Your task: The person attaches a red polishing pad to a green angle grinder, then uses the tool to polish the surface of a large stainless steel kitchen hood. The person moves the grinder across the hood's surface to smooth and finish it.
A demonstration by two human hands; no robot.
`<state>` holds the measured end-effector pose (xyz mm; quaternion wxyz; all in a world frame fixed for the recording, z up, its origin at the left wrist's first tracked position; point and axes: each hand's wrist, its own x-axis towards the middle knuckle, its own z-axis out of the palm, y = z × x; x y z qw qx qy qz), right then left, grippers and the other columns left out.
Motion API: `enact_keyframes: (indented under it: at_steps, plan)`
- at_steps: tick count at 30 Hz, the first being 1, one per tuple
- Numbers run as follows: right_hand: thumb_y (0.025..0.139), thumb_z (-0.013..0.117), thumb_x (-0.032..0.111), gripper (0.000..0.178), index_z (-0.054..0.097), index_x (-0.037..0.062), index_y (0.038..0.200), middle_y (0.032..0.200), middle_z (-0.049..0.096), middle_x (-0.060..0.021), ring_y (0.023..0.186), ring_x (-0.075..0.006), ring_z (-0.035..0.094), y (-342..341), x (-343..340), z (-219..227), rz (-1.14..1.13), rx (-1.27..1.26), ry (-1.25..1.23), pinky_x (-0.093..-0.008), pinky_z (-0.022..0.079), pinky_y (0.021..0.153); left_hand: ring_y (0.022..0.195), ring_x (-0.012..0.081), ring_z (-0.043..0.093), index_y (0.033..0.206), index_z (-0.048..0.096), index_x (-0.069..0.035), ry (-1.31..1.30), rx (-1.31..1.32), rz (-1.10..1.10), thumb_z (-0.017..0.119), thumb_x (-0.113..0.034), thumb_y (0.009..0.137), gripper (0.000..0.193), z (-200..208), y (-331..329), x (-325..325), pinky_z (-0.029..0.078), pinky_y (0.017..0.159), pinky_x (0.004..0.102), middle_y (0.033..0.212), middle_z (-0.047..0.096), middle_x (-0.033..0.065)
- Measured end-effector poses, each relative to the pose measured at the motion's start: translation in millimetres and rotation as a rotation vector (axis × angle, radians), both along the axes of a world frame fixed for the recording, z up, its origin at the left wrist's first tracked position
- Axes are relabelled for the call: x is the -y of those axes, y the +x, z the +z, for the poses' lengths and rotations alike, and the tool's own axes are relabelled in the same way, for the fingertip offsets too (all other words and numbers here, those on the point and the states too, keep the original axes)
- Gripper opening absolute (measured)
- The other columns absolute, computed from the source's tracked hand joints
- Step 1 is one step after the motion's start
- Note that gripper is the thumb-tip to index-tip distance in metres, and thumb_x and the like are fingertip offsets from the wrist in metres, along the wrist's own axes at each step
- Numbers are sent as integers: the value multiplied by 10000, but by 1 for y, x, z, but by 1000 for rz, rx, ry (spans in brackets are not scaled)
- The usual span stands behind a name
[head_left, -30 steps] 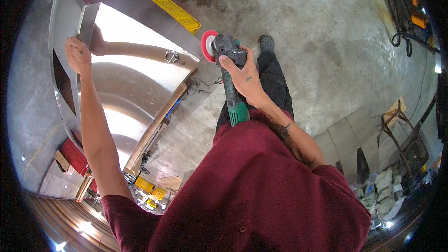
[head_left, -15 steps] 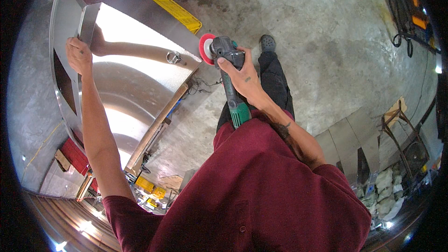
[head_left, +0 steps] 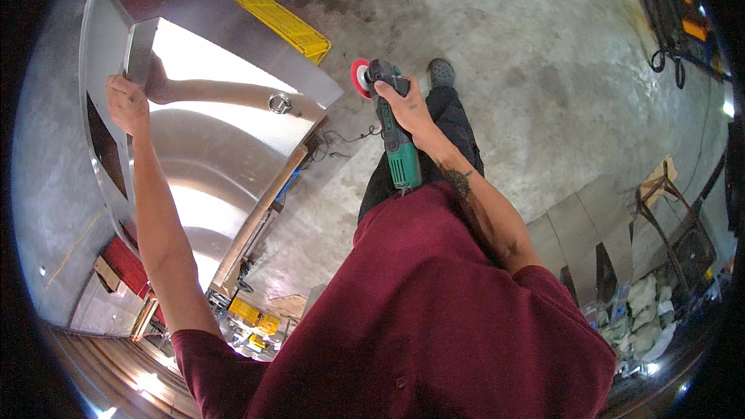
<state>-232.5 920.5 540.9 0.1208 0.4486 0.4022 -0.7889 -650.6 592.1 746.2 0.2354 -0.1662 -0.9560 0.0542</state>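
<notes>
A polished sheet-metal cabinet (head_left: 225, 116), mirror-bright and smooth, throws back glare and a reflected forearm. Beside it, an angle grinder (head_left: 392, 128) shows a matt green plastic body, dark housing and a red abrasive disc (head_left: 360, 77). Below the cabinet lies a rough, stained concrete floor (head_left: 528, 70); behind it, a yellow plastic grating (head_left: 283, 25). The maroon shirt (head_left: 419, 318) is soft, matt cloth.
</notes>
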Motion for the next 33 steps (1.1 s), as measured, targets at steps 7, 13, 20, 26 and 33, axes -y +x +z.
enact_keyframes:
  at_steps: [7, 13, 20, 26, 33]
  plan:
    - [934, 823, 551, 878, 385, 7, 1467, 909, 672, -124, 613, -215, 695, 2, -19, 15, 18, 22, -189, -357, 575, 529, 1027, 506, 637, 1057, 643, 26, -37, -2, -26, 311, -302, 1129, 472, -1, -3, 1, 485, 898, 601, 1080, 696, 243]
    - [961, 803, 542, 883, 369, 9, 1515, 1045, 717, -190, 745, -306, 748, 1, -5, 10, 107, -104, 314, -416, 613, 698, 1017, 503, 639, 1072, 644, 20, -49, -42, -147, 318, -316, 1141, 473, -3, -9, 7, 487, 882, 596, 1073, 696, 243]
    - [960, 784, 578, 904, 367, 12, 1528, 1073, 743, -313, 928, -417, 789, 1, -6, 35, 271, -142, 498, -458, 610, 855, 1015, 500, 648, 1098, 655, 4, -63, -21, -68, 303, -338, 1147, 493, -4, -6, 6, 491, 873, 597, 1076, 699, 237]
    - [965, 761, 594, 913, 352, 16, 1540, 1050, 742, -335, 945, -447, 787, -7, -6, 39, 323, -80, 480, -479, 607, 841, 997, 484, 658, 1084, 656, 0, -41, -32, -36, 297, -333, 1154, 495, -3, -1, -1, 495, 867, 592, 1072, 703, 226]
    - [971, 771, 558, 888, 348, 8, 1525, 1026, 738, -348, 928, -479, 778, -5, -3, 43, 301, -127, 541, -515, 602, 819, 982, 469, 665, 1088, 656, -1, -52, -32, -64, 313, -338, 1156, 486, -2, 0, -2, 511, 857, 574, 1059, 704, 219]
